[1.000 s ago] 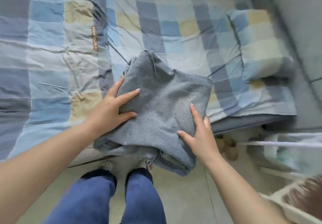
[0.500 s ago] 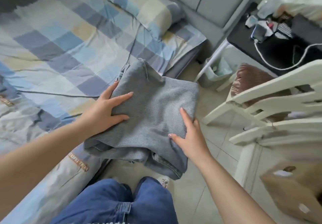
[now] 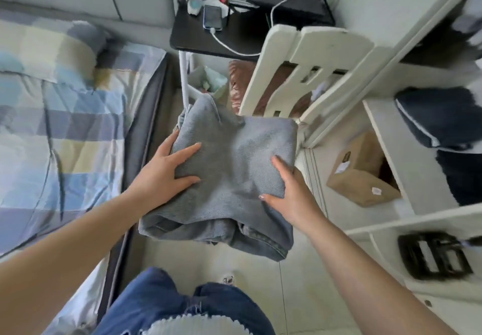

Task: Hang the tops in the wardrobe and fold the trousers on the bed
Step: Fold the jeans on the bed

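Note:
Folded grey denim trousers (image 3: 234, 167) hang in the air above the floor, between the bed and the white shelves. My left hand (image 3: 167, 173) lies flat on top of their left half, fingers straight and spread. At the right edge of the bundle, my right hand (image 3: 289, 191) grips it, thumb and forefinger on top and the other fingers hidden beyond the fold. The waistband end sags below my wrists. A checked blue and yellow bed (image 3: 65, 126) lies to the left.
A white chair back (image 3: 307, 68) stands just beyond the trousers, in front of a black side table (image 3: 234, 40) with a phone and cables. White shelves (image 3: 407, 157) at right hold dark folded clothes and a cardboard box (image 3: 362, 175). A small bin sits by the table leg.
The trousers have left the bed and now hang over the floor. My view and both hands have swung right, from the bed toward the chair and shelves. Neither hand has shifted on the bundle.

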The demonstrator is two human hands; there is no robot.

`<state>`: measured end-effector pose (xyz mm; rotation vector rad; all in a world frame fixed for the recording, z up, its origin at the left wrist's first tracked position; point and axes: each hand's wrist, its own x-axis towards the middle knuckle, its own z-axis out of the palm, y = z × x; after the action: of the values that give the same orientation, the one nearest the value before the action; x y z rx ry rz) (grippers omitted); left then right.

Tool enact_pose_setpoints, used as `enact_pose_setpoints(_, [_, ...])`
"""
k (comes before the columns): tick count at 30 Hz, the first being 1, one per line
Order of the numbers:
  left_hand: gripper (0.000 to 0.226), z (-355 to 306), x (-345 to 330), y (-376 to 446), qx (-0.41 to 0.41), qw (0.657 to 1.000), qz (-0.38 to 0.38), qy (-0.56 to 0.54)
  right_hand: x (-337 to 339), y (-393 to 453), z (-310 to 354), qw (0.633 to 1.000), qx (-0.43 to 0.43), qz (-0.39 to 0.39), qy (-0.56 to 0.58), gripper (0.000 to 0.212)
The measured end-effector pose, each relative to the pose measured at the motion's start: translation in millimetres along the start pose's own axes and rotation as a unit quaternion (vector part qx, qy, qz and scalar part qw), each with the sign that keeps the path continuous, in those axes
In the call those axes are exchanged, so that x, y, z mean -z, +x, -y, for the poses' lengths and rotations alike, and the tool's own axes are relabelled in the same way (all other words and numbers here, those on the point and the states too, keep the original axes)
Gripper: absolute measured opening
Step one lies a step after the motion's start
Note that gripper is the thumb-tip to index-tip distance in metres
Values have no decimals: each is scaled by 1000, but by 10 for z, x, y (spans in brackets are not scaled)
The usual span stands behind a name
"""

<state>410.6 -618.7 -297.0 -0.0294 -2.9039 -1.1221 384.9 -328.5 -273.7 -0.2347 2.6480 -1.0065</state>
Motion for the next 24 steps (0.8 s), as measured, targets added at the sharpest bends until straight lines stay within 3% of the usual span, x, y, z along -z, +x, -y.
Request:
enact_pose_setpoints(7, [75, -561, -531, 874, -93, 989, 117, 3, 495, -87, -575, 991, -113, -68, 36, 89])
enact_pose_setpoints(13, [75, -885, -939, 1769, -180, 960, 215, -4, 694, 33, -774, 960, -208, -175, 73, 84])
enact_pose_setpoints(24, [74, -1471, -1360, 3190, -378, 851, 366, 5, 731, 386, -665, 854, -376, -337, 124, 78])
